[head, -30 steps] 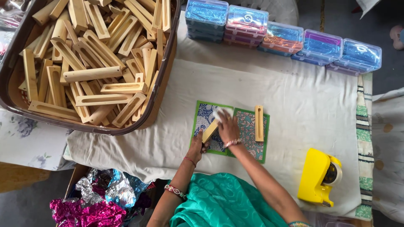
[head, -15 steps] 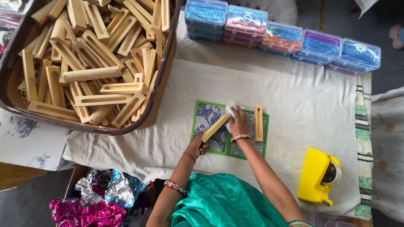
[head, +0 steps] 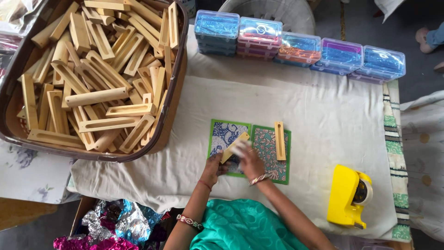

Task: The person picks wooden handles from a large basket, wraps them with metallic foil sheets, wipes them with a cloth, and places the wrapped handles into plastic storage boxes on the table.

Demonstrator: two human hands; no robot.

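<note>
Both hands work over two patterned sheets lying side by side on a white cloth that covers the tabletop. The left hand rests at the near edge of the blue-patterned sheet, its fingers curled around the lower end of a slotted wooden piece. The right hand presses a small pale wad, perhaps a cloth or tissue, against the middle of that same piece; whether its fingers close tightly around the wad cannot be told from here.

The wooden piece lies on a slant: its long axis runs from the left hand's fingers up and to the right, ending near the seam where the two sheets meet. So the piece sits directly between the hands, with the left hand at its near end and the right hand over its middle. The far end is free.

A second wooden piece lies upright along the green-patterned sheet, just to the right of the right hand and not touching it. The right hand is plainly the nearer of the two to it.

A large brown basket heaped with the same kind of slotted wooden pieces stands to the left, overlapping the cloth's corner. A row of clear plastic boxes with coloured contents lines the far edge. A yellow tape dispenser sits well apart to the right, and crumpled shiny foil lies below the tabletop's near edge.
</note>
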